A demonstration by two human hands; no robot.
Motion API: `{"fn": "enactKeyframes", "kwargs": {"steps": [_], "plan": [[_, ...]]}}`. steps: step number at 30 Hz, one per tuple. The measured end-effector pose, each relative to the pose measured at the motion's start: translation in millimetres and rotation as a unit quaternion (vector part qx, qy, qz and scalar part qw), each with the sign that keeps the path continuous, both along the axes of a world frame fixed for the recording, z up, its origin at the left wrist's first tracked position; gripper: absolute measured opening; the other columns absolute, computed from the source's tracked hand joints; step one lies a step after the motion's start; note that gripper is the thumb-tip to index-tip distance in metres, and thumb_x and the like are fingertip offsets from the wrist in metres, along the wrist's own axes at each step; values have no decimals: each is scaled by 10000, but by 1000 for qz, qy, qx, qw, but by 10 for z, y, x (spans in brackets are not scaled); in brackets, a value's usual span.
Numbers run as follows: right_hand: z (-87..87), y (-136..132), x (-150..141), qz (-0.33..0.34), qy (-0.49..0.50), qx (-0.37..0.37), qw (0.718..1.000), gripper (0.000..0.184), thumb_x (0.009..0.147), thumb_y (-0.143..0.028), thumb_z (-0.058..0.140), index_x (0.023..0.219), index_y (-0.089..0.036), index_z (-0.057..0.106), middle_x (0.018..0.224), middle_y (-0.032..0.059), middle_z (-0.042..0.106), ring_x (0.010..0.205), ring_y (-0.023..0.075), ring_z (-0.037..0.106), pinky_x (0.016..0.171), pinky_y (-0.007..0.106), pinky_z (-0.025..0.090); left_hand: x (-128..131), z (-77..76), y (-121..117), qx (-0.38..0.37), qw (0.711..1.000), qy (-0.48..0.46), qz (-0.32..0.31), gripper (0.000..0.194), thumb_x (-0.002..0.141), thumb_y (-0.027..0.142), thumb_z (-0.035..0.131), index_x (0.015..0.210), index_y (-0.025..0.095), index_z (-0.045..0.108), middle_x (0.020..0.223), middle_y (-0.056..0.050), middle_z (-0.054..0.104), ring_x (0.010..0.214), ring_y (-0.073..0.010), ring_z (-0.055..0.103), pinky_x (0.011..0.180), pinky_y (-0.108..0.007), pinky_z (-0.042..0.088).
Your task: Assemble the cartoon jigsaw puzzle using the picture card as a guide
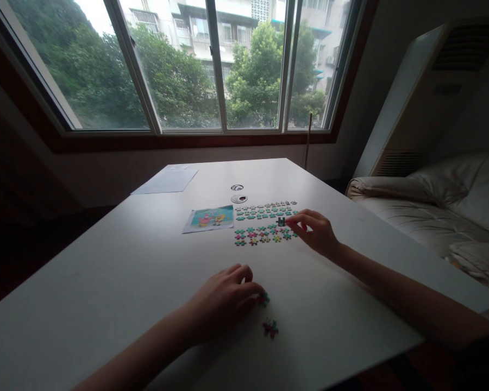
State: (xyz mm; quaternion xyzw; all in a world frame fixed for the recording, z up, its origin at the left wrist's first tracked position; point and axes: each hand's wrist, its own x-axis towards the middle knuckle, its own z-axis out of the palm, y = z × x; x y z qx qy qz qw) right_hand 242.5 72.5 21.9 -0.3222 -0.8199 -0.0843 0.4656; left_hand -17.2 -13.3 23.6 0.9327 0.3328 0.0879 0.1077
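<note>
My right hand (315, 231) pinches a dark jigsaw piece (281, 221) between thumb and fingertips, over rows of laid-out puzzle pieces (264, 213). My left hand (234, 296) rests low over the white table (118, 271), its fingers closed at the edge of a green and pink jigsaw piece (263, 298). Just nearer to me lies another jigsaw piece (270, 328), dark pink and teal, apart from the hand. Left of the rows is a colourful picture sheet (212, 218) with cartoon figures on a blue-green ground.
Two round discs (239, 199) lie beyond the picture sheet. A pale paper sheet (165, 181) is at the table's far left corner. To the right stand a cream sofa (415, 201) and a tall air conditioner (415, 103). A window (224, 70) spans the far wall.
</note>
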Motion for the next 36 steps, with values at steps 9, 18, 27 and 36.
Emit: {"fn": "enactKeyframes", "kwargs": {"steps": [9, 18, 27, 36], "plan": [[1, 333, 433, -64, -91, -174, 978, 222, 824, -359, 540, 808, -188, 681, 792, 38, 647, 540, 92, 507, 571, 229, 406, -89, -92, 92, 81, 995, 29, 41, 196, 903, 217, 445, 1013, 238, 606, 922, -60, 565, 811, -193, 525, 686, -316, 443], [-139, 662, 1019, -114, -177, -354, 911, 323, 732, -467, 558, 801, -191, 711, 711, 29, 661, 578, 116, 529, 570, 227, 382, -99, -133, 102, 92, 993, 22, 67, 179, 897, 241, 455, 974, 218, 615, 916, -64, 583, 826, -205, 532, 685, -327, 451], [-151, 617, 838, -101, -189, -384, 898, 319, 726, -437, 560, 805, -168, 713, 625, 22, 631, 550, 109, 513, 539, 209, 373, -102, -132, 92, 68, 996, 14, 55, 212, 888, 229, 454, 1032, 246, 609, 919, -60, 583, 819, -201, 538, 677, -323, 450], [-182, 636, 871, -87, -204, -359, 907, 250, 731, -369, 571, 824, -185, 713, 699, 24, 652, 589, 113, 536, 569, 210, 394, -54, -123, 82, -1, 997, -13, 75, 261, 858, 218, 463, 1080, 239, 598, 943, -75, 574, 844, -224, 539, 707, -348, 443]]}}
